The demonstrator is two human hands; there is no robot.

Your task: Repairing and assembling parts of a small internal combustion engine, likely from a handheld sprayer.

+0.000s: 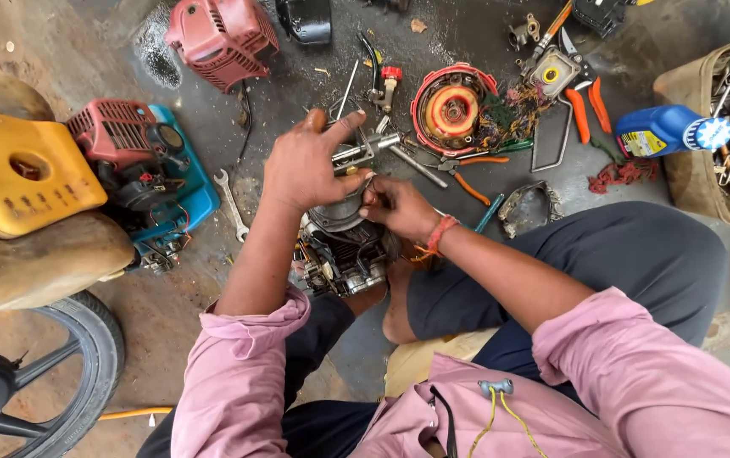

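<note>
While the left hand (pixel 304 165) curls over a greasy metal engine block (pixel 341 246) on the floor, the right hand (pixel 395 206) pinches its round grey cylinder (pixel 339 212) just beside.

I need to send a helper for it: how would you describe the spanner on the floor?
Start at the blue-based engine unit left of the hands. The open-ended spanner lies on the concrete beside its right edge, apart from the other tools. It is plain silver metal, unlike the orange-handled pliers.
</note>
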